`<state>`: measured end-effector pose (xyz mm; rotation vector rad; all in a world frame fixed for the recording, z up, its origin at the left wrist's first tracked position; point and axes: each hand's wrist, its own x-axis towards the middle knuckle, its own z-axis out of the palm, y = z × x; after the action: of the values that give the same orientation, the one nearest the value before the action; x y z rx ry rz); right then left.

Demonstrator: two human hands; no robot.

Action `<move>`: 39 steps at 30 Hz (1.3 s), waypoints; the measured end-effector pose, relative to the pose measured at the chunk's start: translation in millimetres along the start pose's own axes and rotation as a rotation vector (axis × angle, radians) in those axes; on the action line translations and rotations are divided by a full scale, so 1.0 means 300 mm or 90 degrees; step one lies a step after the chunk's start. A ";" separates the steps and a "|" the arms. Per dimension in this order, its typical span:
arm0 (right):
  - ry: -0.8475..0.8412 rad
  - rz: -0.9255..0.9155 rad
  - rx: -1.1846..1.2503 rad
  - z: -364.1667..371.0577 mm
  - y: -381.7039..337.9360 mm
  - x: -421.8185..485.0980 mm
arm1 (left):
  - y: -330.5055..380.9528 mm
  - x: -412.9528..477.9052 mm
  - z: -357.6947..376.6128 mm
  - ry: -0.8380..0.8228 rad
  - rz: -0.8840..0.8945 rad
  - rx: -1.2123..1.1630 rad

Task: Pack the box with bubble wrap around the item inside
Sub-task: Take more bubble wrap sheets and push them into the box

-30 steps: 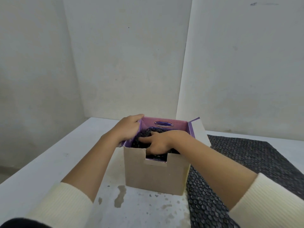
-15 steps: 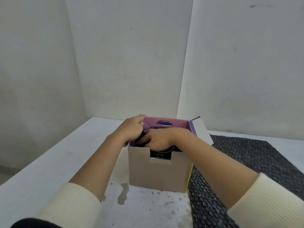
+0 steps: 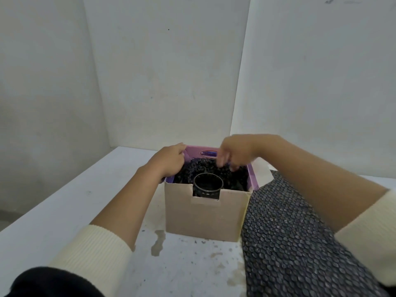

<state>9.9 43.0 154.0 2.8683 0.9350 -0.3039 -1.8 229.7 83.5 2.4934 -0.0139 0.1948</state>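
Observation:
An open cardboard box [image 3: 205, 215] with a purple inside stands on the white table. A dark round cup-like item [image 3: 208, 185] stands in it near the front wall, with black bubble wrap [image 3: 199, 168] stuffed behind and beside it. My left hand [image 3: 169, 161] reaches over the box's left wall, its fingers down in the wrap. Over the back of the box my right hand [image 3: 233, 153] is blurred, its curled fingers touching the top of the wrap.
A large sheet of dark bubble wrap [image 3: 300, 243] lies on the table to the right of the box, under my right forearm. The box's right flap [image 3: 262, 173] sticks out. Stains [image 3: 158, 241] mark the table in front. White walls stand close behind.
My right hand has lifted from the front of the box to its back, uncovering the round item. My left hand stays at the left wall.

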 end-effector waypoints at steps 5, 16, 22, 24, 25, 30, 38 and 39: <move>-0.090 0.079 -0.228 0.084 -0.019 -0.012 | -0.005 -0.001 0.005 0.006 -0.007 0.003; -0.134 0.131 -0.214 0.060 -0.038 -0.054 | 0.003 -0.008 -0.002 -0.004 -0.018 0.010; -0.215 0.141 -0.307 0.121 -0.098 -0.016 | 0.015 -0.014 -0.007 -0.007 -0.015 0.026; -0.237 0.150 -0.260 0.103 -0.096 -0.007 | 0.009 -0.010 -0.008 -0.010 -0.010 0.029; -0.241 0.143 -0.220 0.089 -0.089 -0.009 | 0.006 -0.009 -0.006 -0.011 -0.012 0.026; -0.054 0.018 0.131 0.063 -0.073 0.047 | -0.003 -0.006 -0.002 -0.007 -0.022 -0.049; -0.167 0.049 0.077 0.189 -0.151 0.147 | -0.010 0.000 0.005 0.018 -0.016 -0.113; -0.178 0.056 0.067 0.190 -0.155 0.151 | -0.009 0.002 0.006 0.017 -0.014 -0.106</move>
<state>9.3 96.7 86.5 2.8458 0.7608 -0.7417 -0.7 230.9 80.5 2.3233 0.0089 0.2093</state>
